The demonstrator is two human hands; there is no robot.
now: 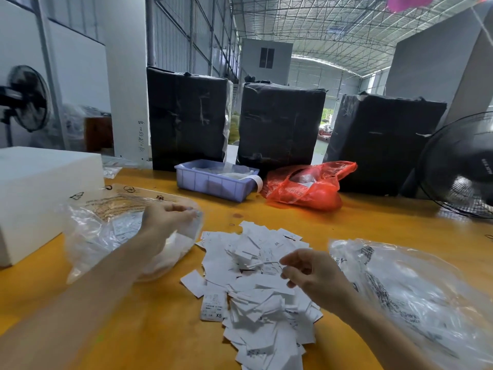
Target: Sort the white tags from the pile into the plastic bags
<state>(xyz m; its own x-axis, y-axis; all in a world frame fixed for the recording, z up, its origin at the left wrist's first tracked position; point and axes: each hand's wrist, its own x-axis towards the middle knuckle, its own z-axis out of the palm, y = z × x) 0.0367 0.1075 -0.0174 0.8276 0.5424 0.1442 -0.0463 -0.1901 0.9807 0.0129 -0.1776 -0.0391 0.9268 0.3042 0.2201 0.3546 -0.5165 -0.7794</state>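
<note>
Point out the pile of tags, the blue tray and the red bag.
pile of tags [256,287]: head view, middle of the heap.
blue tray [210,184]: head view, front wall.
red bag [306,186]: head view, crumpled middle.

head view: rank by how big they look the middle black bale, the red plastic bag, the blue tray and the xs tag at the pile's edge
1. Middle black bale
2. Red plastic bag
3. Blue tray; it looks close to the bag, so this order is unsure.
4. XS tag, clearly smallest though nearest the camera.
</note>
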